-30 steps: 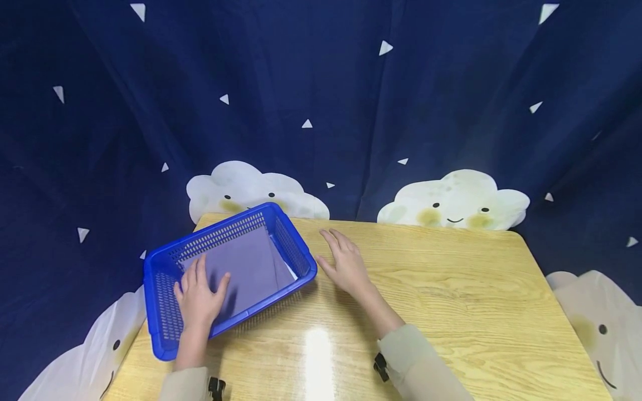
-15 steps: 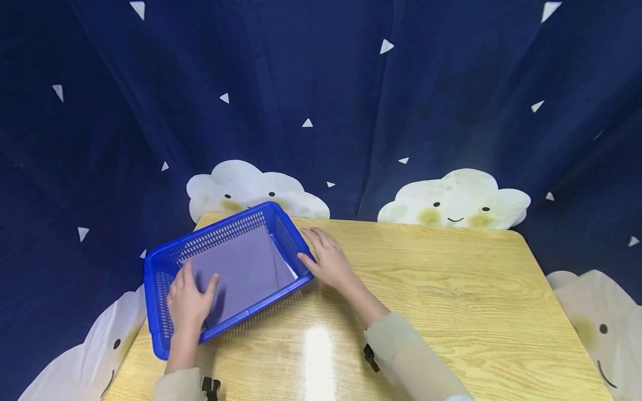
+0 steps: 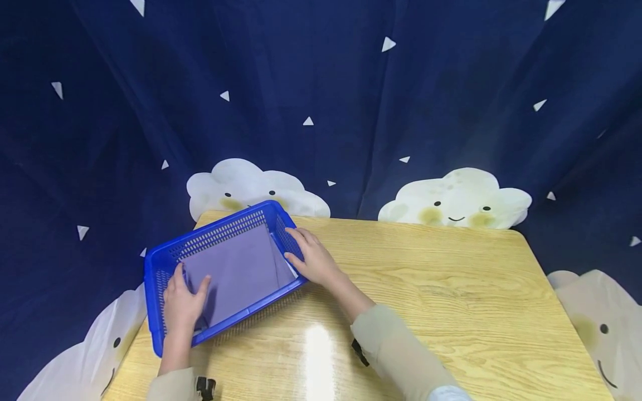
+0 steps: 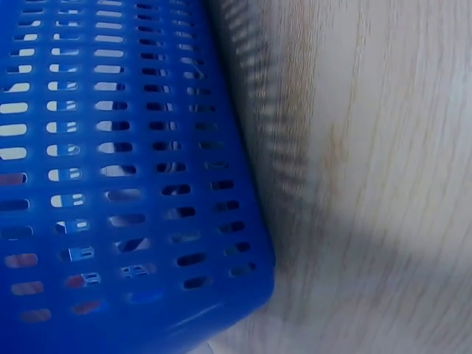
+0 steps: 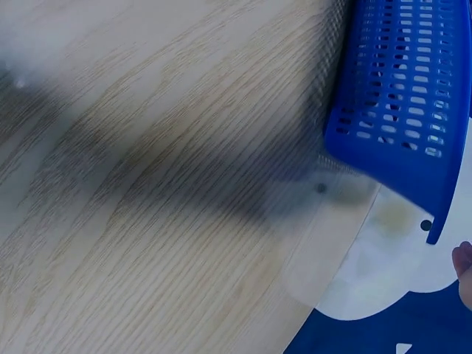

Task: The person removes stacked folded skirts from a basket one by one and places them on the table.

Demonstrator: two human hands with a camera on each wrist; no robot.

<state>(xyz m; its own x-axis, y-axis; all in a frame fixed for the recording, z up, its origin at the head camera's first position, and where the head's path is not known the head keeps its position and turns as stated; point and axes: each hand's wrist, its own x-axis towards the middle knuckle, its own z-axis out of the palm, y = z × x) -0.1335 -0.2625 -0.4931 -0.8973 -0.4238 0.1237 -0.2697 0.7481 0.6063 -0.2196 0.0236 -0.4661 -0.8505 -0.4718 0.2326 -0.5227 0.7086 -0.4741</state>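
Note:
A blue plastic basket [image 3: 227, 324] with slotted walls stands at the left of the table in the head view. Flat purple sheets [image 3: 238, 273] lie inside it, with a white edge showing at their right side. My left hand [image 3: 181, 303] is over the basket's left end, thumb and fingers spread and relaxed. My right hand [image 3: 315, 262] overlaps the right end wall, its fingers extended over the basket's inside. In the left wrist view the basket's side [image 4: 140, 162] fills the left half. In the right wrist view a few fingertips [image 5: 463, 258] show at the right edge.
A wooden table [image 3: 441, 289] spreads out to the right of the basket. Behind and beside it hangs a dark blue curtain [image 3: 341, 111] printed with white triangles and smiling clouds [image 3: 453, 195]. Light reflects off the table near the front.
My right hand has moved left, from beside the basket to over its right end. My left hand has shifted left and down, from above the purple sheets to the left end. The basket stays put.

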